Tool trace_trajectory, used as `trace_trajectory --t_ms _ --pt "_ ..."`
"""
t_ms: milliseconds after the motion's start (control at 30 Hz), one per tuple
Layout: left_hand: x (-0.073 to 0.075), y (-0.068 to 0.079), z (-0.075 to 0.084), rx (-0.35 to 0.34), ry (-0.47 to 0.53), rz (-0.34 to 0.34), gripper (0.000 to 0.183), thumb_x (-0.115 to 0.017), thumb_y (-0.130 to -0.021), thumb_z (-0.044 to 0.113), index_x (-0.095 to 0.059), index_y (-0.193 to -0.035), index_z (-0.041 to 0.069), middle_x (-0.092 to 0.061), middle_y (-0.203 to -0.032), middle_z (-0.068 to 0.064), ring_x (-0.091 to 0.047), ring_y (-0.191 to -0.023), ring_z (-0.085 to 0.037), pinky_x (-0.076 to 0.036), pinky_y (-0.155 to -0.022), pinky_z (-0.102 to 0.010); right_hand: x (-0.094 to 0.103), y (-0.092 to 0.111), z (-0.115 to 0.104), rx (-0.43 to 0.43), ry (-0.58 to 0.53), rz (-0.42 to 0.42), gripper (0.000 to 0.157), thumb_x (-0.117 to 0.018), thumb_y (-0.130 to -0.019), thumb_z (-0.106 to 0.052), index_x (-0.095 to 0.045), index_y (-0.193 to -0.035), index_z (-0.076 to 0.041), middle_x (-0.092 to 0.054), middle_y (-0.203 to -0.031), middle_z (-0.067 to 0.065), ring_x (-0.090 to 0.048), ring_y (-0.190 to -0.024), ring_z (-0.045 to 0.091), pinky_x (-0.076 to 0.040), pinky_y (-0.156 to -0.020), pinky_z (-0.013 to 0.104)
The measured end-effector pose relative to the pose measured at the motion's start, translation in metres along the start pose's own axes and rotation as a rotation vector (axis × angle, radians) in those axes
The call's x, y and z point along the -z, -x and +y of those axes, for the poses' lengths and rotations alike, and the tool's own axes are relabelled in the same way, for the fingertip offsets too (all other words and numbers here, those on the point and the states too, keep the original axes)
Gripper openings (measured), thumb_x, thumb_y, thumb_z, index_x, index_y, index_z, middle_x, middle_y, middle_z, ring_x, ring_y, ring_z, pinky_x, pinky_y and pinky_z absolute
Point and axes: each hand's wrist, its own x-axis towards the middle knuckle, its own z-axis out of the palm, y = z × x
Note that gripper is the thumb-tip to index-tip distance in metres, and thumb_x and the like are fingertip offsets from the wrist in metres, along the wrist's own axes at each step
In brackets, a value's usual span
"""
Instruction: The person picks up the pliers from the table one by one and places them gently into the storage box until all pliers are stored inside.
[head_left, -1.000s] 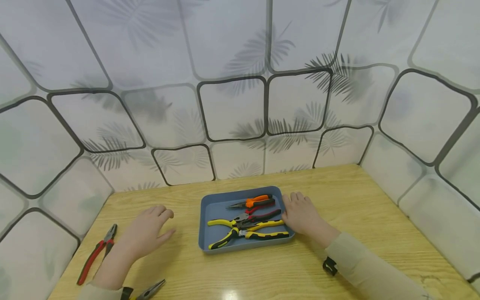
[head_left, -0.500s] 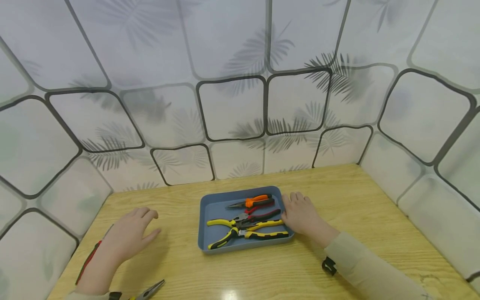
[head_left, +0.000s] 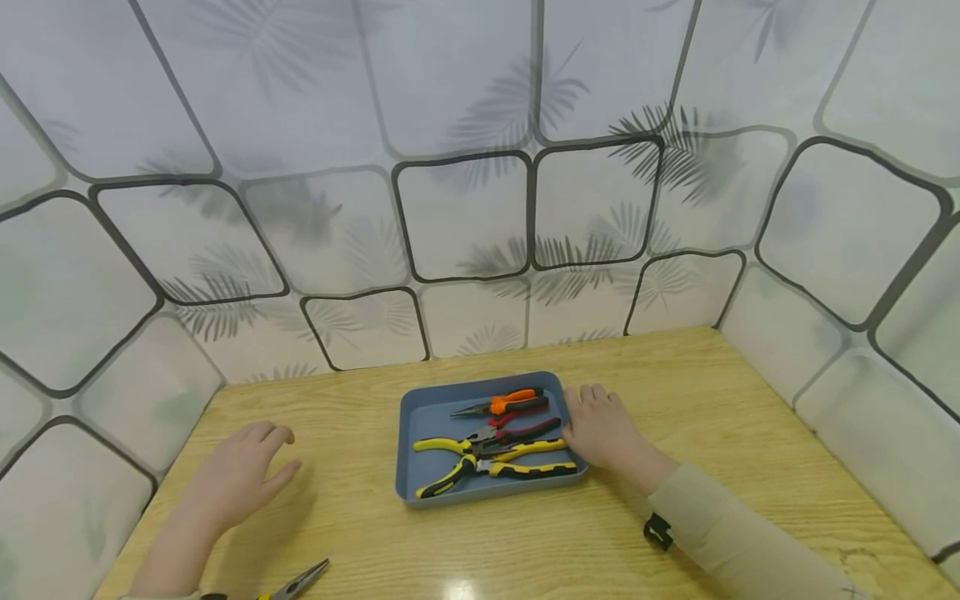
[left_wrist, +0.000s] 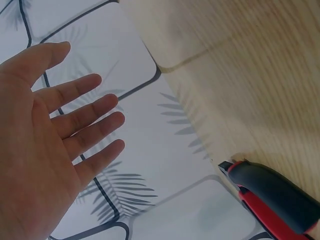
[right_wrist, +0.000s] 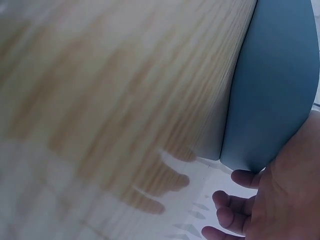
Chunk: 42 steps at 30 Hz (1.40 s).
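My left hand (head_left: 236,471) hovers over the left side of the table, holding nothing, its fingers spread and slightly bent. Red-and-black pliers (left_wrist: 272,192) lie near it in the left wrist view; the forearm hides them in the head view. My right hand (head_left: 603,429) grips the right wall of a blue tray (head_left: 420,502), fingers outside and thumb hidden behind the wall. The tray holds orange-and-black needle-nose pliers (head_left: 506,403), red-handled pliers (head_left: 528,431) and yellow-and-black pliers (head_left: 450,479) with spread handles. Yellow handles of further pliers lie beside these.
Long-nose pliers with a yellow handle (head_left: 300,581) lie at the front left, partly cut off by the frame. The wooden table (head_left: 480,542) meets patterned cloth walls (head_left: 472,317) at the back and both sides.
My left hand has moved left and slightly down, and its arm now covers the red-and-black pliers in the head view. The right hand and the tray stay in place.
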Motion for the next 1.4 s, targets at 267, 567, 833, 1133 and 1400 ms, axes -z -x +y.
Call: trace_trajectory --t_ms 267,567,833,1133,1400 --pt "-0.003 0.006 -0.011 0.044 0.001 -0.038 0.031 -0.068 -0.083 0.032 -0.062 -0.101 0.008 -0.062 -0.097 -0.008 -0.061 -0.088 -0.028 -0.048 -0.075 -0.047 0.001 0.0 0.0 -0.003 -0.005 0.009 0.054 -0.052 -0.087 -0.033 -0.046 -0.131 -0.002 -0.055 -0.108 0.021 -0.051 -0.101 0.036 -0.043 -0.08 0.05" --pt "-0.002 0.012 -0.025 0.077 -0.015 -0.075 0.031 -0.068 -0.083 0.033 -0.062 -0.1 0.008 -0.062 -0.094 -0.007 -0.061 -0.086 -0.028 -0.047 -0.074 -0.046 0.003 0.0 -0.001 -0.012 -0.021 -0.002 0.053 -0.052 -0.088 -0.033 -0.046 -0.131 -0.002 -0.055 -0.109 0.021 -0.051 -0.102 0.036 -0.043 -0.081 0.05" --pt "-0.005 0.021 -0.034 0.091 -0.033 -0.069 0.032 -0.069 -0.082 0.034 -0.062 -0.099 0.008 -0.062 -0.093 -0.008 -0.062 -0.084 -0.031 -0.046 -0.073 -0.048 0.004 0.001 -0.001 -0.015 -0.036 -0.003 0.053 -0.052 -0.087 -0.032 -0.046 -0.131 -0.002 -0.055 -0.109 0.021 -0.051 -0.101 0.036 -0.043 -0.081 0.05" --pt "-0.005 0.025 -0.04 0.132 -0.011 -0.111 0.032 -0.068 -0.083 0.034 -0.062 -0.099 0.008 -0.064 -0.096 -0.011 -0.062 -0.087 -0.033 -0.046 -0.074 -0.049 -0.001 0.0 -0.001 -0.022 -0.026 -0.022 0.053 -0.051 -0.087 -0.033 -0.045 -0.131 -0.004 -0.055 -0.106 0.02 -0.051 -0.099 0.034 -0.043 -0.079 0.049" --pt "-0.003 0.033 -0.042 0.158 -0.01 -0.136 0.033 -0.066 -0.084 0.035 -0.062 -0.101 0.007 -0.062 -0.092 -0.006 -0.058 -0.077 -0.023 -0.046 -0.072 -0.046 -0.001 0.0 -0.001 -0.019 -0.017 -0.021 0.054 -0.051 -0.087 -0.035 -0.045 -0.132 -0.004 -0.055 -0.107 0.02 -0.051 -0.1 0.034 -0.044 -0.08 0.049"
